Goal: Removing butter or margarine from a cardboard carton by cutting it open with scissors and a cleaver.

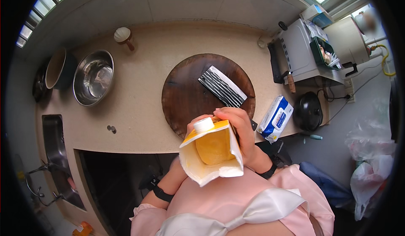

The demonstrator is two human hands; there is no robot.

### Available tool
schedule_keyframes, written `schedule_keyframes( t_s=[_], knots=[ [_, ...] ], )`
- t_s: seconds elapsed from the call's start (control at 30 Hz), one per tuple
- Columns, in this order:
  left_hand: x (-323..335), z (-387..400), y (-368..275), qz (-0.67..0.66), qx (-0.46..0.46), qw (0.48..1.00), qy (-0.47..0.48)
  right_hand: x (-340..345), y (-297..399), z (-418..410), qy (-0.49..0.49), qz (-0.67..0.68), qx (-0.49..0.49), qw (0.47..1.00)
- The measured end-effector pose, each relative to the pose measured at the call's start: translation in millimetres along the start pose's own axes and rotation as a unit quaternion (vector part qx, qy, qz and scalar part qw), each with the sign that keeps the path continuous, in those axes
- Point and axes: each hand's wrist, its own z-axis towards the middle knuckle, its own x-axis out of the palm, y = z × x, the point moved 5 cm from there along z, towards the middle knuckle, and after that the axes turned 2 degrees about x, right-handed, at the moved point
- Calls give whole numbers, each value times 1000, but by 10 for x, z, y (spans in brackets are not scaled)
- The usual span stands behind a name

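Between my two hands is a yellow and white drink carton (213,150) with a white screw cap (203,125). One end of it is cut open with ragged edges and faces up toward me, showing a pale inner wall and a yellow area inside. My left hand (192,127) grips its far left side, mostly hidden behind it. My right hand (239,126) wraps the right side, fingertips near the cap. Beyond the hands, a kitchen knife (223,86) with a broad black-and-white striped blade lies on a round wooden chopping board (183,87); my right hand hides part of it.
A steel basin (94,77) and a dark pot (60,70) stand at the left, above a sink (58,147). Wet wipes (276,119), a black lidded pot (308,111) and a white oven (299,49) are at the right. The counter's front edge runs below the board.
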Motion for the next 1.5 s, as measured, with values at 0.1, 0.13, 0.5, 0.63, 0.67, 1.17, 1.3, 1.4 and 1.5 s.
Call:
schedule_keyframes(
  t_s=[0.1,0.13,0.5,0.63,0.67,1.17,1.3,1.4,1.5],
  knots=[
    [-1,-125,225,-113,-210,971,-14,-77,-22,-37,-53,-31,-6,998],
    [13,-96,125,-55,-162,985,-23,-85,-30,-8,-70,-10,-3,998],
    [-112,121,-128,158,51,984,-64,-265,-21,145,-22,67,26,997],
    [-338,179,-122,273,96,955,-62,-455,37,214,94,80,189,974],
    [-365,179,-111,289,97,951,-58,-447,31,206,131,48,239,961],
    [-385,-176,124,280,38,958,-40,-116,-254,275,203,-245,198,927],
    [-367,-199,101,273,36,960,-52,-154,-305,264,205,-247,178,930],
    [-363,-195,117,261,24,964,-50,-172,-280,300,197,-226,140,944],
    [-441,-271,159,107,-66,992,-5,-110,-5,362,261,-165,56,950]
  ],
)
